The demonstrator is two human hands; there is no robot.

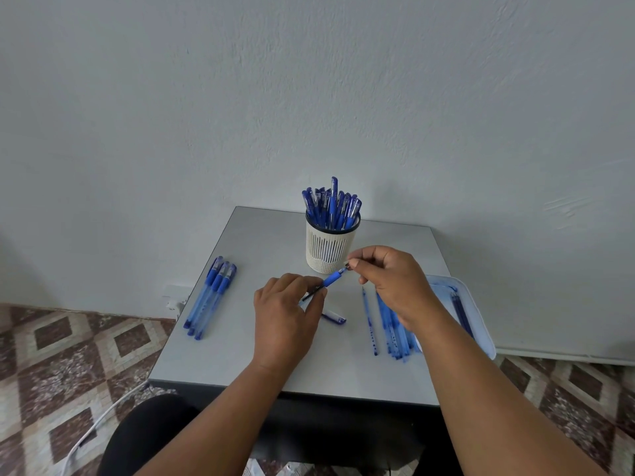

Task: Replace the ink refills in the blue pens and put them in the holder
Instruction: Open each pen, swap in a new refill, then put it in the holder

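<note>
Hands pinch one blue pen at both ends; I should keep it straight, so the refill slides easily.

Head-worn wide-angle view (the only one), looking forward and down from just above the near edge of the surface; wall fills the far half.

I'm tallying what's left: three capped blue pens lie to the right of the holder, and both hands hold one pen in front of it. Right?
Not quite. In the head view the three capped pens lie left of the holder, not right. Both the left hand and right hand do hold one pen in front of it.
</note>
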